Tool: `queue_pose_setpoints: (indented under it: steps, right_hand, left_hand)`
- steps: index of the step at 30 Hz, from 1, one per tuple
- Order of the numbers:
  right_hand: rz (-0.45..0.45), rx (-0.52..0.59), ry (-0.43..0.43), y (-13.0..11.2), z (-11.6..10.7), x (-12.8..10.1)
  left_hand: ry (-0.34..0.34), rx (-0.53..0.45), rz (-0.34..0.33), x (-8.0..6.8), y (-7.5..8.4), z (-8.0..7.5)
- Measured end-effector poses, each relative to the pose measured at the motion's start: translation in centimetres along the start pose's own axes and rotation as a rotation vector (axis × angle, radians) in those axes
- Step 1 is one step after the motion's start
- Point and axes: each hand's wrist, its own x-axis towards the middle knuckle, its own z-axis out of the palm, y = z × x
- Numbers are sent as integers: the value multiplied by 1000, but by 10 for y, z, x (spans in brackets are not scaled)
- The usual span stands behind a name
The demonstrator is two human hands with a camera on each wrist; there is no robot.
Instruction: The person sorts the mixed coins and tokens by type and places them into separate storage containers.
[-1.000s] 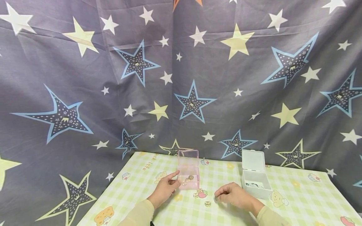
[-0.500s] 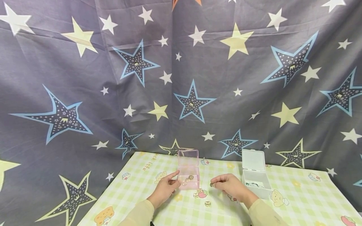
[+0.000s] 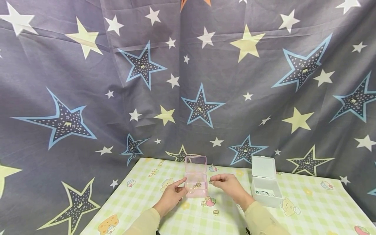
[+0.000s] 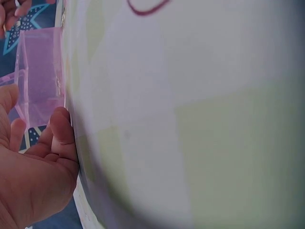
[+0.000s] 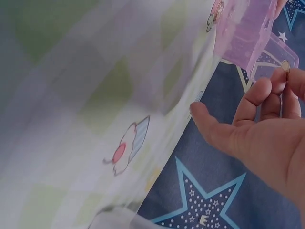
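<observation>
A small open pink box [image 3: 197, 191] stands on the checked tablecloth [image 3: 147, 195], lid upright, with small gold pieces [image 3: 196, 186] inside. My left hand [image 3: 182, 184] rests against its left side with index finger and thumb extended; the left wrist view shows the thumb [image 4: 61, 136] beside the pink box [image 4: 40, 90]. My right hand [image 3: 212, 181] hovers just right of the box's rim and pinches a small gold piece [image 5: 285, 66] between thumb and fingertips [image 5: 277, 80]. The pink box [image 5: 248, 33] lies just beyond them.
An open white box [image 3: 265, 194] with dark bits inside stands to the right. One loose gold piece [image 3: 215, 212] lies on the cloth in front of the pink box. A star-patterned curtain [image 3: 188, 81] hangs behind the table.
My right hand lifted from the cloth near the loose gold piece and moved left and away, carrying a small gold piece up to the pink box. The left hand stayed put.
</observation>
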Motion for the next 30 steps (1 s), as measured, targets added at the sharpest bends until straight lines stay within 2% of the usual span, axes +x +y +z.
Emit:
queue_pose_setpoints:
  steps: [6, 13, 30]
  right_hand:
    - [-8, 5, 3, 0, 12, 6]
    - [-3, -40, 13, 3, 23, 11]
    - [22, -53, -4, 1, 26, 14]
  left_hand:
    - [-1, 5, 3, -1, 1, 0]
    - [0, 18, 15, -1, 1, 0]
    - [-1, 19, 21, -1, 2, 0]
